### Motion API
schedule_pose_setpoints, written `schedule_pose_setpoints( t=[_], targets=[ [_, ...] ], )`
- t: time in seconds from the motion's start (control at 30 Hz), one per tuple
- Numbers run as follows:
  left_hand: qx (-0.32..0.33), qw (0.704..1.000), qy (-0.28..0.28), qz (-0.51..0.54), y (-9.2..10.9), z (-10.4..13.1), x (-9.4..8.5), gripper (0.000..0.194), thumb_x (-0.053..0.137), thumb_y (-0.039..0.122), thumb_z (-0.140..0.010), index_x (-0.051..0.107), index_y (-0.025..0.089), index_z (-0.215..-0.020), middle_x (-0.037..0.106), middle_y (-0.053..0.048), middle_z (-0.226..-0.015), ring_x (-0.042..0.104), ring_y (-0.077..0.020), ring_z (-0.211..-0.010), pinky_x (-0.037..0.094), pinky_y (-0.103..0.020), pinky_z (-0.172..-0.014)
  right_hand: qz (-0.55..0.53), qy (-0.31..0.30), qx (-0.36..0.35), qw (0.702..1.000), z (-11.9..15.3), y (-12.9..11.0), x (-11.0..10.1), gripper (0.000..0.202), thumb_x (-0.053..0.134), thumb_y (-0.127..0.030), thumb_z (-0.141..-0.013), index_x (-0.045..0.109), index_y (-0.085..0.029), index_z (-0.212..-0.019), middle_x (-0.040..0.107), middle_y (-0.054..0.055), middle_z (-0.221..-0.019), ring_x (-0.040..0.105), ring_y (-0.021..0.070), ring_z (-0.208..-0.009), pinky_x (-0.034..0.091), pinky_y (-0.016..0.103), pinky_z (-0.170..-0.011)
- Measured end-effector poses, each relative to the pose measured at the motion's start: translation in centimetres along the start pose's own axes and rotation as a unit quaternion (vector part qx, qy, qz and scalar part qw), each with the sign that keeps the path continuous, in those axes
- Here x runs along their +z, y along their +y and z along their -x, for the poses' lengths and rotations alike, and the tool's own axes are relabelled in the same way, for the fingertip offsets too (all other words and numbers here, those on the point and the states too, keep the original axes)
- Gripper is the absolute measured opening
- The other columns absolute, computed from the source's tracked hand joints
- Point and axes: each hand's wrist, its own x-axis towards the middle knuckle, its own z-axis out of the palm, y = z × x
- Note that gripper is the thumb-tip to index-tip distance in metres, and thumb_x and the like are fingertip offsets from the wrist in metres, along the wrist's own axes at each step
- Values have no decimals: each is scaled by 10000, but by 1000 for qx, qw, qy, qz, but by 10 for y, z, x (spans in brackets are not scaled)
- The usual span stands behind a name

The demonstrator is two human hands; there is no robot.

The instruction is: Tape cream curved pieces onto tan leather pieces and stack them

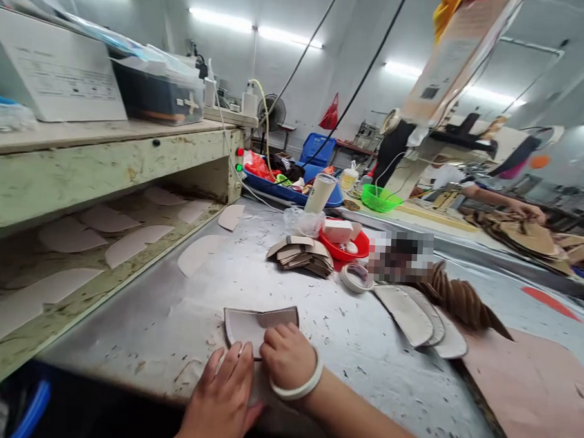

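Observation:
A small curved grey panel with dark edges lies on the metal tabletop in front of me. Its right part is bent up, and its lower part is partly covered by my hands. My right hand has its fingers curled over the panel's near right side, gripping it. Beside it, my left hand rests with fingers stretched towards the panel's near edge and thumb apart; the fingertips touch or nearly touch that edge. Around my right wrist sits a white ring-like band.
Beyond lie a stack of folded brown pieces, a red basket, a tape roll and a tumbler. Pale panels lie right. A shelf unit borders the left. A co-worker's hand is over brown pieces.

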Motion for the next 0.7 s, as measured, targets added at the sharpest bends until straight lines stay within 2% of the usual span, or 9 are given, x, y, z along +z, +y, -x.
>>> schedule_pose_setpoints(
  t=[0.07, 0.13, 0.23, 0.33, 0.5, 0.7],
  targets=[
    [51, 999, 10, 12, 1, 2, 2, 541, 275, 514, -896, 655, 139, -981, 666, -75, -1032, 524, -188, -1004, 267, -341, -937, 9, 29, 17, 999, 7, -3, 5, 95, 542, -199, -751, 596, -183, -673, 562, 38, -666, 474, 171, -627, 293, 321, -562],
    [75, 997, 15, 15, 2, 3, 2, 506, 282, 502, -894, 655, 174, -985, 673, -39, -1030, 539, -169, -990, 283, -323, -911, -12, 30, 40, 999, 14, -3, 7, 60, 568, -234, -714, 601, -186, -702, 562, 37, -690, 471, 172, -642, 301, 319, -572],
    [66, 998, 17, 8, 5, 0, -1, 528, 230, 486, -908, 662, 187, -954, 672, -33, -1038, 555, -161, -992, 289, -327, -892, -84, 18, 65, 994, 22, 2, 4, 161, 596, -288, -670, 626, -202, -803, 580, 36, -771, 492, 182, -702, 339, 309, -623],
    [65, 998, 7, 12, 7, -4, -5, 557, 199, 491, -911, 670, 192, -907, 687, -32, -990, 583, -154, -937, 293, -333, -862, -132, 34, 101, 986, 28, 6, 2, 239, 578, -295, -678, 620, -177, -881, 601, 50, -794, 514, 187, -714, 365, 302, -642],
    [43, 999, -3, 23, 6, -7, -4, 518, 230, 485, -908, 660, 197, -912, 692, -24, -973, 598, -155, -909, 290, -351, -835, -157, 26, 164, 973, 30, 9, -1, 108, 546, -243, -652, 564, -173, -732, 589, 46, -702, 510, 177, -654, 363, 283, -601],
    [29, 999, -21, 36, 5, -4, -2, 470, 278, 472, -906, 622, 175, -1026, 676, -30, -1018, 583, -160, -935, 281, -351, -848, -263, 7, 220, 939, 30, 16, -6, 72, 533, -172, -635, 503, -186, -699, 571, 14, -685, 498, 142, -632, 377, 246, -602]
  ],
)
